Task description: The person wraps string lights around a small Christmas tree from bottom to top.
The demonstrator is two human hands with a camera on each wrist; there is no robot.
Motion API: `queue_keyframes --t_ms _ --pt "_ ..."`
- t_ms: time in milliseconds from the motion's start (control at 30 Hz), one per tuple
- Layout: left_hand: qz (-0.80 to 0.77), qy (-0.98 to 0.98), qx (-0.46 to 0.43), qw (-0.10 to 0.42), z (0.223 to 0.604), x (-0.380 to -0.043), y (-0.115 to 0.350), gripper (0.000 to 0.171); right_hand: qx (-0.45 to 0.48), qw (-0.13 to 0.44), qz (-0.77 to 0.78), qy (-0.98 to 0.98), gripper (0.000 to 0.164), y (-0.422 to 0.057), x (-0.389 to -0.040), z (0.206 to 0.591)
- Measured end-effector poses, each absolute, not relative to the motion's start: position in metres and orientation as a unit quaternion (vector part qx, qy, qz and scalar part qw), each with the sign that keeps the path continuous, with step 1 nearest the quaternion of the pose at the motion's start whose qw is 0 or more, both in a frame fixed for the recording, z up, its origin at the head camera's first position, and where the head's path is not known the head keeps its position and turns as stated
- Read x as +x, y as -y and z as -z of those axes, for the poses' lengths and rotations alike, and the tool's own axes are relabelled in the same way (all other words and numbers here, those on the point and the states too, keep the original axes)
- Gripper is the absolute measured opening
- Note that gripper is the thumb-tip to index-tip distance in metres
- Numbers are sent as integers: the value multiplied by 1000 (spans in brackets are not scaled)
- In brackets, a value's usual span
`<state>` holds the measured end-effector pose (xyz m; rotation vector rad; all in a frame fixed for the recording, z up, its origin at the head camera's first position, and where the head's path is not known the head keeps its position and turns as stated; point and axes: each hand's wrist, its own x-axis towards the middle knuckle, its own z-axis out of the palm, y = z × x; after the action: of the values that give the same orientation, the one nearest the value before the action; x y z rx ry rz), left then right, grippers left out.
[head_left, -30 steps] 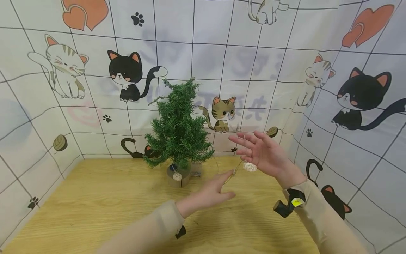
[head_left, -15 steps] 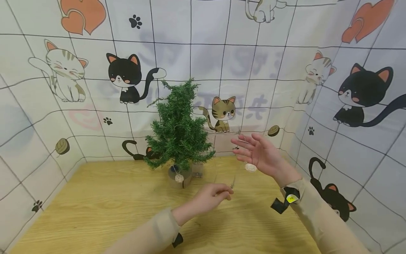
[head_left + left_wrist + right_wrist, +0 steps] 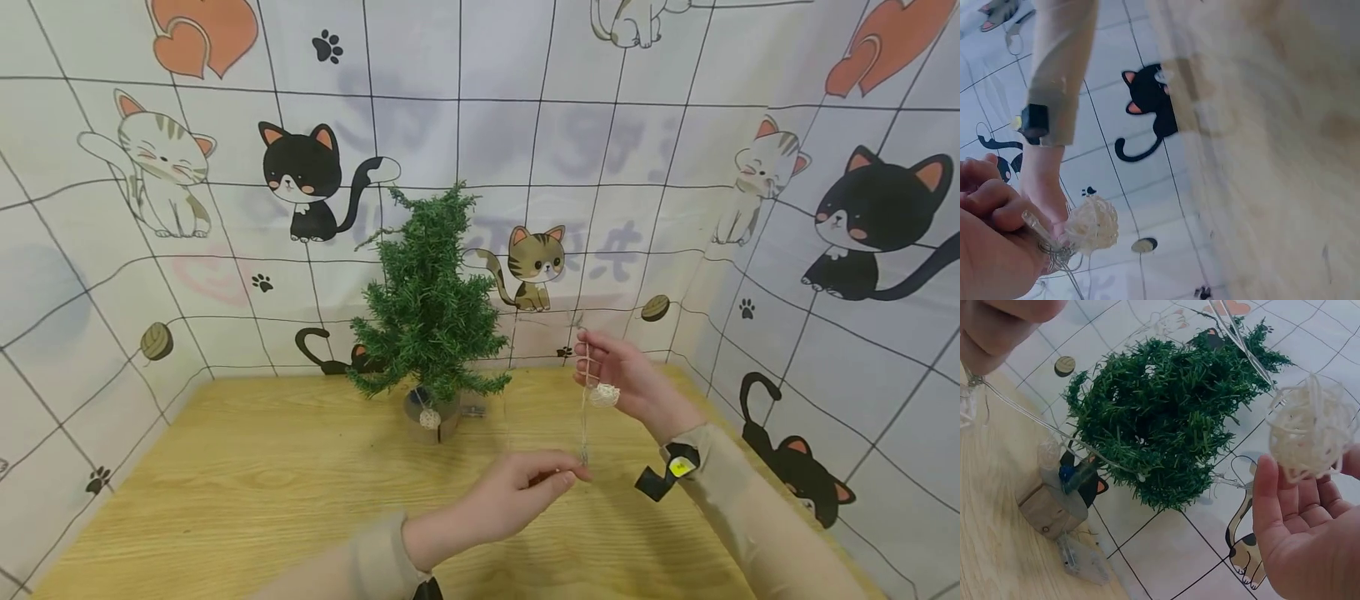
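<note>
A thin, clear-wired string of lights with white wicker balls hangs between my hands. My left hand point(image 3: 517, 492) pinches the wire point(image 3: 584, 433) low in front of the tree, with thumb and forefinger together. Higher and to the right, my right hand point(image 3: 630, 379) holds the upper wire at its curled fingertips. One wicker ball point(image 3: 604, 395) hangs against the right hand's fingers; the right wrist view shows this ball point(image 3: 1313, 431) up close. In the left wrist view, looped wire point(image 3: 1059, 253) bunches by the left fingers. A small green artificial tree point(image 3: 431, 300) stands left of both hands.
The tree's round wooden base point(image 3: 442, 428) stands on the wooden table point(image 3: 285, 483). Another wicker ball point(image 3: 429, 418) hangs in front of it. A clear box point(image 3: 1082, 559) lies beside the base. Cat-printed cloth point(image 3: 480, 142) encloses the back and sides.
My left hand has moved toward me and right, its open fingers closing into a pinch on the wire. My right fingers have curled in, and the wire now runs straight down between the hands.
</note>
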<state>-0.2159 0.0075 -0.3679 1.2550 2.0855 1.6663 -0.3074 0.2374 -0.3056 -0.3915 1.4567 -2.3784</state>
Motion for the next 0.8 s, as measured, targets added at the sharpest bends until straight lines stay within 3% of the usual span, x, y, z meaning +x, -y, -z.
queue_keyframes --t_ms 400,600,733,800 --pt "-699 -566 326 291 373 -211 -14 37 -143 176 825 -517 36 -234 -312 322" --pt "-680 -590 336 276 378 -210 -7 35 -134 163 817 -537 35 -234 -314 327" --pt "-669 -601 357 252 374 -210 3 34 -109 144 819 -545 24 -234 -314 327" --pt "-661 -603 378 236 370 -210 8 34 -93 140 822 -543 27 -234 -315 327"
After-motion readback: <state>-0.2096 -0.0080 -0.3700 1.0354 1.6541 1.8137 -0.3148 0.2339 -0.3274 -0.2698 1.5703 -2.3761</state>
